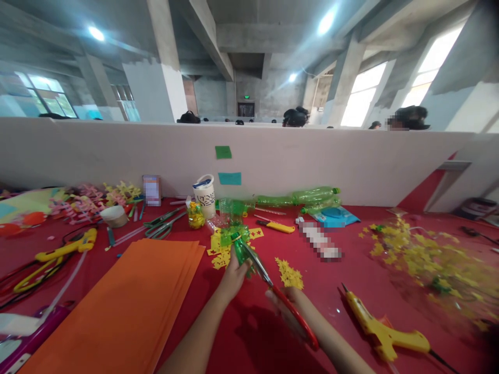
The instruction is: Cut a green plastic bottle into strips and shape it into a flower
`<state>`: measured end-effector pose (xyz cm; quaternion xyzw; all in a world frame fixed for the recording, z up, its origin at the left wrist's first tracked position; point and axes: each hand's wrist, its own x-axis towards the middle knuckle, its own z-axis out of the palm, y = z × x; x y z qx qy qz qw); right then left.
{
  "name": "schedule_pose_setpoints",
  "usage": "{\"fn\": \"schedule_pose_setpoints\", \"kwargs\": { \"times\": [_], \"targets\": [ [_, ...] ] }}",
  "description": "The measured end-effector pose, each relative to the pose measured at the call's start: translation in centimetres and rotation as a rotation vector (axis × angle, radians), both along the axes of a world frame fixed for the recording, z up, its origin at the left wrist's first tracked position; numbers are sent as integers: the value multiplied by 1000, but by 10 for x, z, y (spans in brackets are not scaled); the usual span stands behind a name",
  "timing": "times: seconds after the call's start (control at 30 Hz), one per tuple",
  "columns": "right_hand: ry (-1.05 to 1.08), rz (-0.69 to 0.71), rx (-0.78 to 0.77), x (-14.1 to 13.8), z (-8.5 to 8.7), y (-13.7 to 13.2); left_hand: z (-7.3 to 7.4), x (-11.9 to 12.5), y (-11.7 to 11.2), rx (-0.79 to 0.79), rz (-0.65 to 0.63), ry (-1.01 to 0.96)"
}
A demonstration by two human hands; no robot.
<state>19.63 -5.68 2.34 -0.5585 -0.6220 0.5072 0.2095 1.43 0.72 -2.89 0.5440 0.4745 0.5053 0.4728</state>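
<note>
My left hand [233, 275] is closed around a piece of green plastic [236, 240] cut from a bottle, held just above the red table [351, 291]. My right hand [286, 306] grips the red handles of a pair of scissors [273, 283]. The blades point up and left and reach the green piece. Yellow paper stars [289, 274] lie right beside the hands.
A stack of orange sheets [125, 306] lies at the left front. Yellow glue guns lie at the right [384, 332] and left [66, 248]. Green bottles [300, 197], a cup [205, 196], a yellow utility knife [277, 226] and yellow scraps [424, 259] lie beyond. A white partition [273, 161] stands behind.
</note>
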Motion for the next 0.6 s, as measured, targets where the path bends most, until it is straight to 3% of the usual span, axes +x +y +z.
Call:
{"fn": "schedule_pose_setpoints", "kwargs": {
  "times": [0.33,0.6],
  "targets": [
    [179,-28,-110,-4,-1,-15,0,4,-3,39,-74,-19],
    [-12,11,-57,3,7,-1,-2,4,-3,11,-96,5]
  ]
}}
